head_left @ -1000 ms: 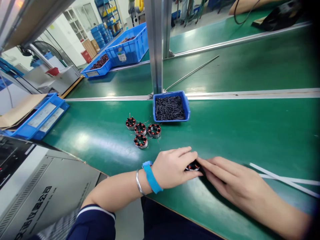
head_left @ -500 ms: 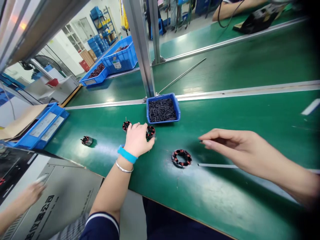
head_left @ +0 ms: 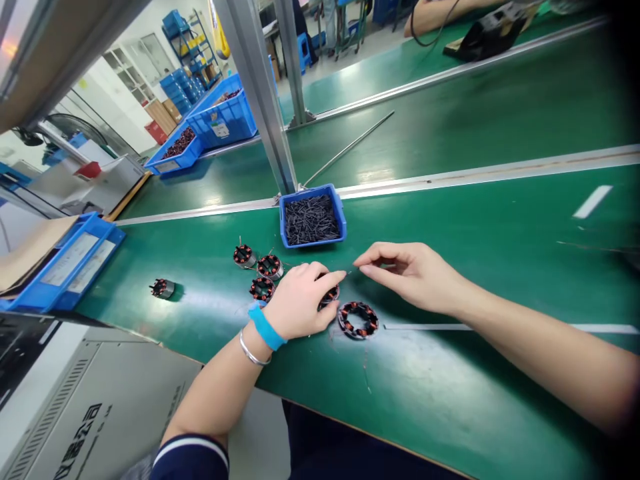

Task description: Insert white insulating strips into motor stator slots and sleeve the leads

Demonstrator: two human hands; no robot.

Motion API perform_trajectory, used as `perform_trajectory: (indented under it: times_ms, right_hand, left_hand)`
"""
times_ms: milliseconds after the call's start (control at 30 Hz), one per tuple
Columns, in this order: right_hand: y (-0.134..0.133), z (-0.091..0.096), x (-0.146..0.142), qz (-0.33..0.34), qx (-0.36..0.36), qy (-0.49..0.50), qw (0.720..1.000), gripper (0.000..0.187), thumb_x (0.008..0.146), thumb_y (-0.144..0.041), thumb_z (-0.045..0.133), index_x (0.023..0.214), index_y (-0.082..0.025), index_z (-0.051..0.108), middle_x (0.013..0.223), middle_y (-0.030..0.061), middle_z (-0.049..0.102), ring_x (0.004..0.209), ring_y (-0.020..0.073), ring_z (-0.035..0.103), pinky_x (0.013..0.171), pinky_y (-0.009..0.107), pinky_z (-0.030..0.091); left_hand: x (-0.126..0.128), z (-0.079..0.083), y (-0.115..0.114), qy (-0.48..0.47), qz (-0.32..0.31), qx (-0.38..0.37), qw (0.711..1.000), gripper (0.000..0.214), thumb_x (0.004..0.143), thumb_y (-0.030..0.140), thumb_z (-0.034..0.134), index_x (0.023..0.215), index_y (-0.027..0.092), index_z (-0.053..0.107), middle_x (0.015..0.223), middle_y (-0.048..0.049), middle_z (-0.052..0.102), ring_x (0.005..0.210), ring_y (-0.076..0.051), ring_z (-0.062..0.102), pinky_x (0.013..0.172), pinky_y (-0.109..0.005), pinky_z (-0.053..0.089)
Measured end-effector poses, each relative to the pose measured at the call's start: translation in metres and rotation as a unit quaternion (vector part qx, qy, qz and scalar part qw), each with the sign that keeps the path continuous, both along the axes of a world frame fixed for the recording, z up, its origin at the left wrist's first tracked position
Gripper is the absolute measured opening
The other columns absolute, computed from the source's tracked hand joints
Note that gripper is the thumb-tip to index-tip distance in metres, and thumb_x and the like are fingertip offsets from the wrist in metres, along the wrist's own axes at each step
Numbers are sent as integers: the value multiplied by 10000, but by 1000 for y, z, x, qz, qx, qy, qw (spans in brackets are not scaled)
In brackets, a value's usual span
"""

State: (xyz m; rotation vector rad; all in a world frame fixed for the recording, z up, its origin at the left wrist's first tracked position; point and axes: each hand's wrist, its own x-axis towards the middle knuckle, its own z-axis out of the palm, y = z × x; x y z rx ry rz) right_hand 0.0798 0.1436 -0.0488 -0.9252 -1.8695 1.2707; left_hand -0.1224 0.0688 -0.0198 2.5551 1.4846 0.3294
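My left hand (head_left: pixel 303 301), with a blue band and a silver bangle at the wrist, is closed around a small motor stator (head_left: pixel 330 295) with copper windings, partly hidden by the fingers. Just right of it, my right hand (head_left: pixel 413 275) pinches a tiny dark tube, mostly covered by the fingertips. Both hands' fingertips almost meet. A larger stator ring (head_left: pixel 359 321) lies flat below and between the hands. Left of my left hand stand three small stators: one at the back (head_left: pixel 243 256), one in the middle (head_left: pixel 270 267) and one in front (head_left: pixel 262 289).
A blue tray (head_left: pixel 341 217) of short black tubes sits behind my hands. Another stator (head_left: pixel 163 289) lies at the left. A metal post (head_left: pixel 260 100) rises behind the tray. Blue bins (head_left: pixel 223 123) stand at the back left. A person's forearm (head_left: pixel 435 15) rests across the bench.
My left hand has moved right and now holds a stator, uncovering the group of small stators. My right hand has come left with its pinch kept, close to the left fingertips.
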Motion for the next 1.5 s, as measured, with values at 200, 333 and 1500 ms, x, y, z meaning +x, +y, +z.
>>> perform_trajectory:
  times_ms: [200,333,1500]
  right_hand:
    - [-2,3,0,22,38,-29,999,366,811,-538,627,798,-182,709,762,73,724,681,190,655,646,321,550]
    - [-2,2,-1,38,42,-45,997,391,827,-568,610,801,-189,705,769,73,730,681,195,658,651,328,544]
    - [-4,-7,-4,1,12,-44,999,333,769,-500,657,834,-183,738,767,70,755,689,206,677,693,344,550]
  left_hand:
    - [3,1,-2,22,17,-11,1000,418,888,292,504,1273,148,582,1074,-108,617,967,-244,571,844,-406,541]
    - [3,1,-2,21,19,-17,999,414,883,291,508,1274,174,578,1066,-97,610,961,-237,560,839,-407,544]
    - [0,-3,0,-16,12,-16,1000,435,870,295,523,1277,157,593,1056,-99,606,955,-237,546,855,-400,532]
